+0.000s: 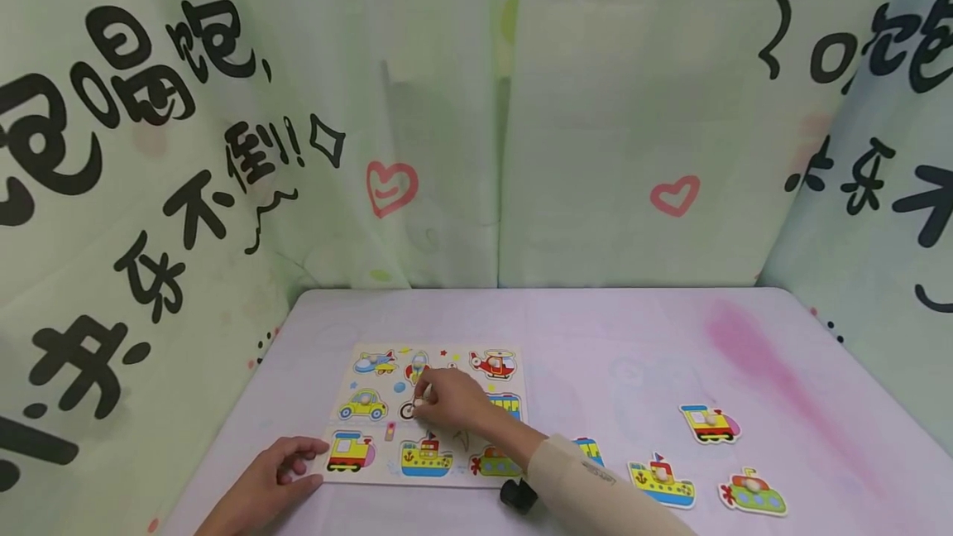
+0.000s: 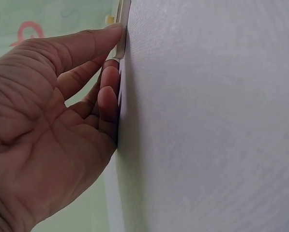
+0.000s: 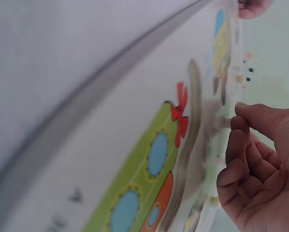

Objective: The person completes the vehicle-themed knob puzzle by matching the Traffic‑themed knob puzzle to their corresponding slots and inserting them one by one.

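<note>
A wooden puzzle board (image 1: 387,480) printed with vehicles lies on the left of the table. My left hand (image 1: 274,470) holds its near left corner, thumb and index finger at the edge; in the left wrist view, the left hand (image 2: 52,111) has its other fingers curled in. My right hand (image 1: 454,399) reaches over the board's middle row. Its thumb and index finger pinch the small knob (image 3: 226,123) of a puzzle piece, close over the board. A wheel (image 1: 406,410) shows beside the fingertips; the rest of the picture there is hidden behind the hand (image 3: 260,159).
On the table to the right lie loose knobbed pieces: a train (image 1: 703,427), a ship (image 1: 658,486) and a submarine (image 1: 754,493). A bus piece (image 1: 590,449) is partly hidden behind the right sleeve (image 1: 588,486). Printed curtains (image 1: 581,147) stand behind the table.
</note>
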A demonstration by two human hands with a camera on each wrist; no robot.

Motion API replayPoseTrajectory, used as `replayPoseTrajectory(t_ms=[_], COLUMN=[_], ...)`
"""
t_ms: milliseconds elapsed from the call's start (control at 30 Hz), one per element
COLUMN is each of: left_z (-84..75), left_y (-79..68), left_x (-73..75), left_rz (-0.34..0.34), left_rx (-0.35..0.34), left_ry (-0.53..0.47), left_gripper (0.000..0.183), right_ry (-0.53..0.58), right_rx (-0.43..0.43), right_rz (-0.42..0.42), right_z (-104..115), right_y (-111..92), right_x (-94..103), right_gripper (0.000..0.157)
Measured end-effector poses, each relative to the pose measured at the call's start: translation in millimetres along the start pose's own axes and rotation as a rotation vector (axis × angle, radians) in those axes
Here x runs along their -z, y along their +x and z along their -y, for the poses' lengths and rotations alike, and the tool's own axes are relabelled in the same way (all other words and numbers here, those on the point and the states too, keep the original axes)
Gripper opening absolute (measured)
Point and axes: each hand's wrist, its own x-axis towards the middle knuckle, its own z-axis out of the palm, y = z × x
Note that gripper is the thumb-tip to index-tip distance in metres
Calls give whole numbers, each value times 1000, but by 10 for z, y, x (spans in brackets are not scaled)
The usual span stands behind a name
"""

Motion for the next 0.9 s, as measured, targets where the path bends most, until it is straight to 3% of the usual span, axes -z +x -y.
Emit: replayPoseTrajectory(t_ms=[433,900], left_z=[16,0], left_y=[-6,-12], left_x=[1,-26], left_rz=[-7,-4], left_rx=[-7,7], left_ry=[18,26], left_gripper=[42,40], right_ry=[177,182], right_rx=[51,84], right_rz=[-23,-46], right_z=[-1,-2], right_y=[-330,-690], right_x=[172,307], right_gripper=[23,23])
